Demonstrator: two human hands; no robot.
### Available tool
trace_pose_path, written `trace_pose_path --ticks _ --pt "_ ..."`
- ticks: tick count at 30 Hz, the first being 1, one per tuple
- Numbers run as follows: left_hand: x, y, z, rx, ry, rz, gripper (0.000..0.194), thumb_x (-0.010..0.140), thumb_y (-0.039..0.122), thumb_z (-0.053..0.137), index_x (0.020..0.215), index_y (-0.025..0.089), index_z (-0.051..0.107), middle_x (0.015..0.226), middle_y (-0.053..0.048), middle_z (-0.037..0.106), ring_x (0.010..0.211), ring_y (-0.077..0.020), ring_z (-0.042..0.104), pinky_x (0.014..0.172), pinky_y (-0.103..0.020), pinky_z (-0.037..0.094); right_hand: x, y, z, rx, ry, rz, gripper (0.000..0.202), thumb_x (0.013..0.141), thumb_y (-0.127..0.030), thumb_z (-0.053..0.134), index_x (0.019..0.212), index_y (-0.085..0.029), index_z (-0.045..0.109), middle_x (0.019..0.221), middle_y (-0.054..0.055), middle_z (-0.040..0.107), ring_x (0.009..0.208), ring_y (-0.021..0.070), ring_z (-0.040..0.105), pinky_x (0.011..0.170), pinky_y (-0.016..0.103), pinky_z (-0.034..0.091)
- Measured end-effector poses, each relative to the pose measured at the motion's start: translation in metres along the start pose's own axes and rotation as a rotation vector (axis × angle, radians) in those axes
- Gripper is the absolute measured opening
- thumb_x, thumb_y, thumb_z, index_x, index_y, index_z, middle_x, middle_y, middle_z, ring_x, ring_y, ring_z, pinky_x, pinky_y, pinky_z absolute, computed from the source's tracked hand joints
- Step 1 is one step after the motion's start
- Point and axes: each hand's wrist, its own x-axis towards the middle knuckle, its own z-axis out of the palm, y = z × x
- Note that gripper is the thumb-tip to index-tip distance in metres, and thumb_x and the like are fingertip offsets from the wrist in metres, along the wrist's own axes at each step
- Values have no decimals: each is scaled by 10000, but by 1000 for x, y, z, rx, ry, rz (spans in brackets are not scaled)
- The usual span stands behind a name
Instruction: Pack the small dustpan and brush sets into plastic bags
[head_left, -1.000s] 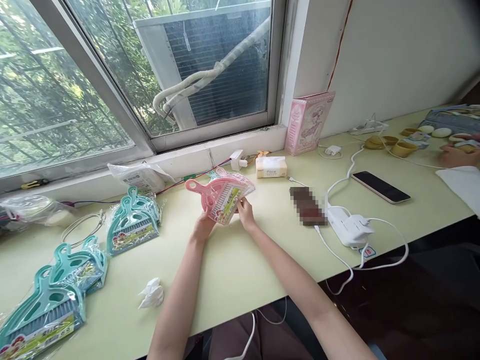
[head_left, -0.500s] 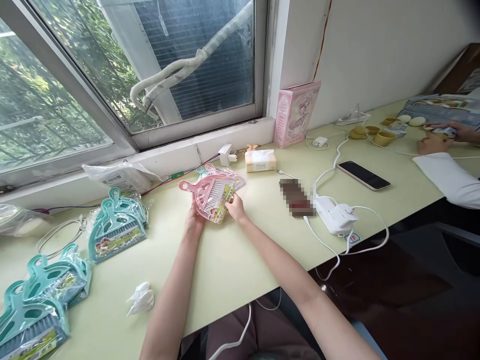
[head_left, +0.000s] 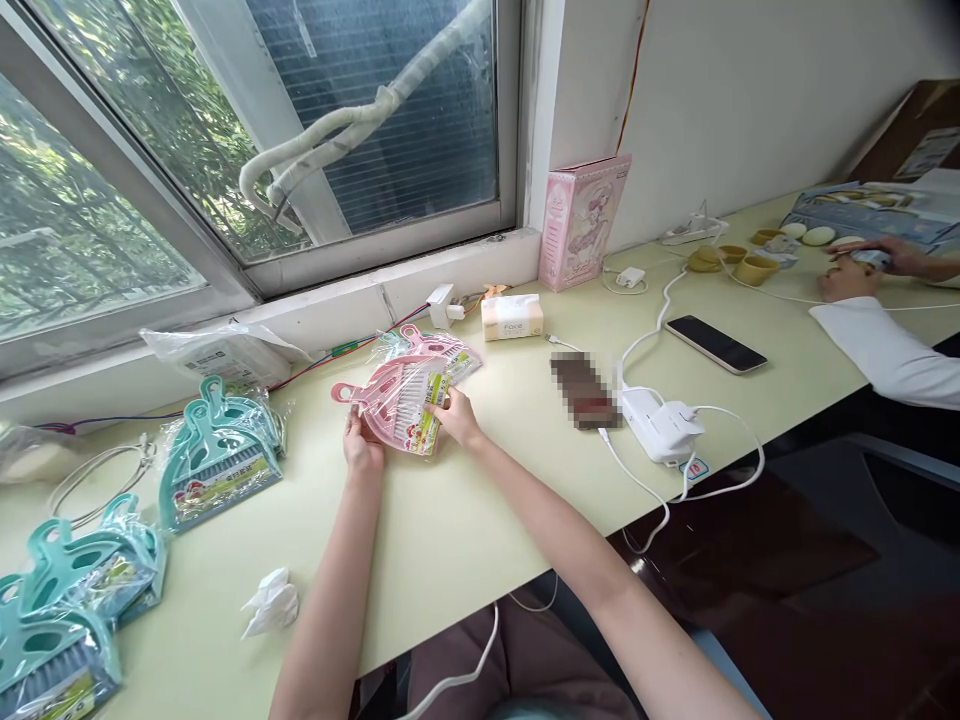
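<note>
Between my hands is a pink dustpan and brush set point(head_left: 401, 405) in clear plastic wrap, its handle pointing left. My left hand point(head_left: 364, 442) grips its near left edge, the fingers partly hidden beneath it. With the thumb on the label, my right hand point(head_left: 455, 415) holds the right end. Just behind lies another pink dustpan set point(head_left: 442, 345), with a teal one partly covered beside it. To the left, wrapped teal dustpan sets point(head_left: 221, 455) lie on the table, and more teal sets point(head_left: 82, 570) overlap nearer the left edge.
A crumpled tissue point(head_left: 271, 602) lies left of my left forearm. Behind stand a tissue pack point(head_left: 512, 317) and a pink box point(head_left: 583, 222). To the right are a power strip point(head_left: 658, 425) with trailing cables and a phone point(head_left: 716, 343). Another person's hands point(head_left: 855, 275) work at the far right.
The pink dustpan set in my hands has shifted left and slightly nearer, uncovering more of the pink set behind it. The whole view has also shifted slightly.
</note>
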Motion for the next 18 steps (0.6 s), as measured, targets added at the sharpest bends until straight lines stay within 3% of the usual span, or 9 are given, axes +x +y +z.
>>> trace_pose_path --ticks 7,11,14,16,18 --pt "4 19 -8 46 -53 -46 367 984 464 382 1117 209 609 1117 -105 700 970 -191 686 852 -348 542 4 1 -9 -109 -63 42 223 762 -207 730 931 -174 589 1054 95 725 909 208 702 791 341 586" --pt "2 33 -13 416 -43 284 430 875 482 591 1183 181 602 1128 -121 690 970 -200 670 866 -333 520 7 4 -15 -123 -191 57 270 718 -206 780 921 -182 604 1008 67 735 926 211 699 795 339 587" --pt "-1 43 -20 813 -19 586 480 811 507 656 1180 201 649 1233 -114 649 1117 -232 604 911 -323 493 6 4 -15 -77 -249 41 323 672 -248 826 916 -189 623 967 47 738 894 209 702 779 338 592" --pt "0 48 -25 976 -9 667 462 817 527 635 1168 229 676 1252 -105 646 1155 -252 580 900 -329 493 6 4 -15 -75 -262 24 327 653 -266 841 896 -191 636 932 43 739 853 209 703 764 339 594" --pt "3 49 -30 1060 -64 615 438 802 527 644 1127 240 708 1107 -97 712 1027 -258 638 834 -328 507 5 3 -15 -80 -258 4 312 648 -268 844 879 -196 647 892 37 739 827 210 703 750 335 594"
